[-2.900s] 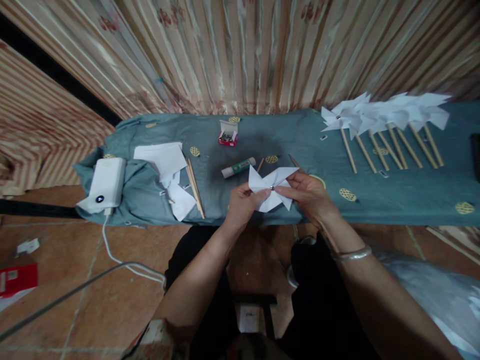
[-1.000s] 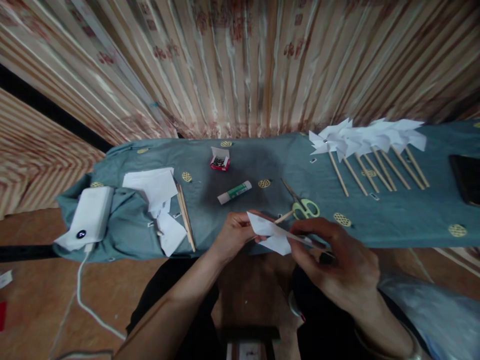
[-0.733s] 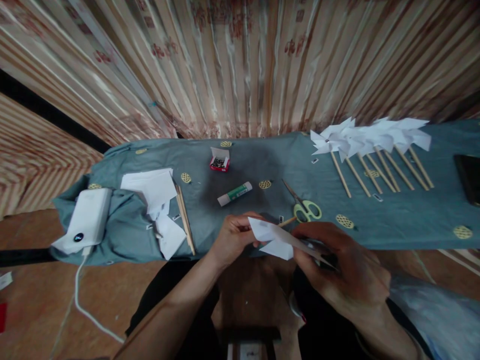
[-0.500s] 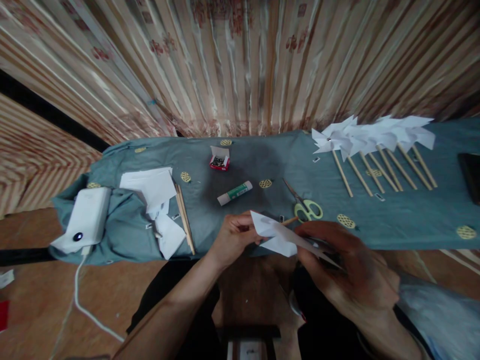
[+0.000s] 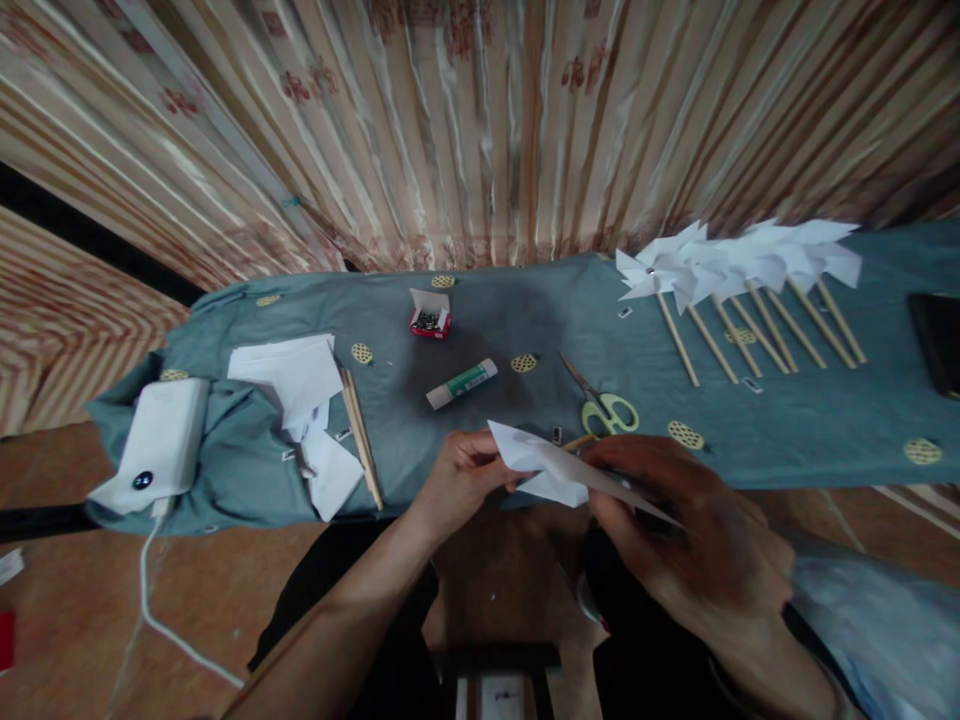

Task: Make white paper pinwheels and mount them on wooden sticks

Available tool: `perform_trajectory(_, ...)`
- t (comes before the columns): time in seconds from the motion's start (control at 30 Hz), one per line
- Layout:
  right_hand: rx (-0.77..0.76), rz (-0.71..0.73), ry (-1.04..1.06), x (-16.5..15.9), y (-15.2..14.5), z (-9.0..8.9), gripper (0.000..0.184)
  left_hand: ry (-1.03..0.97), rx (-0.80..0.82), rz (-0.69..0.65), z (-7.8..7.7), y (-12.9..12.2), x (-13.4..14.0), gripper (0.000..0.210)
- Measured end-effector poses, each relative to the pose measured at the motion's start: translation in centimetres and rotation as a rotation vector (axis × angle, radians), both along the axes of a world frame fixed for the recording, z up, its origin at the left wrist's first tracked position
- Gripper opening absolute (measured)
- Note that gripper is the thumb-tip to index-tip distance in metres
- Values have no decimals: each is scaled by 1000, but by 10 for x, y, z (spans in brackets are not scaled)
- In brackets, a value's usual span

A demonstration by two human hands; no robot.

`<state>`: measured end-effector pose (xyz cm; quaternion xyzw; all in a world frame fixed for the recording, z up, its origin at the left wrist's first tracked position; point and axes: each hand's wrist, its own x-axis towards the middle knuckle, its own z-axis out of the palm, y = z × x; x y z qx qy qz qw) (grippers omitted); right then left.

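Observation:
Above the table's front edge I hold a white paper pinwheel (image 5: 551, 462) with curled blades. My left hand (image 5: 459, 482) is closed, its thumb and fingers pinching the left side of the paper. On the right side, my right hand (image 5: 694, 545) has its fingers closed around the paper, hiding part of it. A short length of wooden stick (image 5: 579, 442) shows just behind the paper; the rest of it is hidden. Green-handled scissors (image 5: 611, 412) lie beyond my right hand. A glue stick (image 5: 462, 384) lies farther in, beyond my left hand.
A small open red box (image 5: 430, 322) of metal pins stands behind the glue stick. Several pinwheels on sticks (image 5: 739, 265) lie at the right. Left are paper sheets (image 5: 289, 370), loose wooden sticks (image 5: 361, 440) and a white power bank (image 5: 163, 435) with a cable. A dark phone-like object (image 5: 936, 345) sits far right.
The view has shifted slightly, so the table things sit a little farther left. Both hands keep their hold on the paper pinwheel, which has tilted only slightly.

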<state>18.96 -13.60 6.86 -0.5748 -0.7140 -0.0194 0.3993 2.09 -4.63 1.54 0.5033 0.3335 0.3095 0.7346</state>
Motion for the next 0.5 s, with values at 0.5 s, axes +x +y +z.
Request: perform_trajectory(0.5,-99,-41,114,-2,3,4,14,8,-7,5,3,0,0,35)
